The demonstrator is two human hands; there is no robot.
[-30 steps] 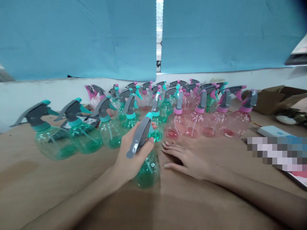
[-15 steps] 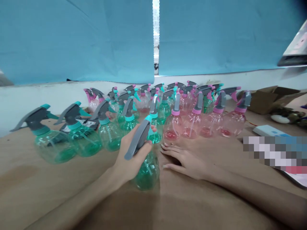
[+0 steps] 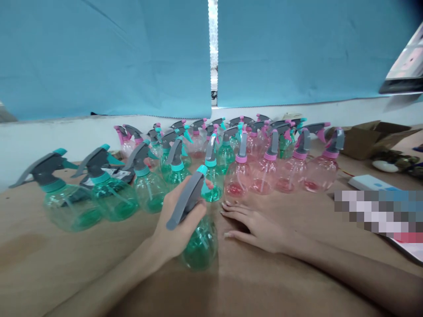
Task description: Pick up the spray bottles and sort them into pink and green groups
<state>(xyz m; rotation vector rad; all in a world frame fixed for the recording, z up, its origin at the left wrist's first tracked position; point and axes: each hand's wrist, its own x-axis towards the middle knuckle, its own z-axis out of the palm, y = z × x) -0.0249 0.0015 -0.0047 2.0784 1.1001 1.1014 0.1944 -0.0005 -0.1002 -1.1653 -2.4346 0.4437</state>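
Note:
My left hand is wrapped around the neck of a green spray bottle with a grey and turquoise trigger head. That bottle leans slightly, and some liquid shows in its base; whether it touches the table is unclear. To its right my right hand lies on the tabletop, palm down, fingers stretched out, holding nothing. Just beyond my hands stands a front row of bottles: green ones, such as this green spray bottle, on the left, and pink ones, such as this pink spray bottle, on the right.
More green and pink spray bottles crowd the back of the brown table. At the far right are an open cardboard box and a white box. A blue curtain hangs behind. Black flat items lie behind the left bottles.
The view has shifted slightly, so most things sit a little lower. My left hand keeps its hold on the green spray bottle, and my right hand stays flat on the table.

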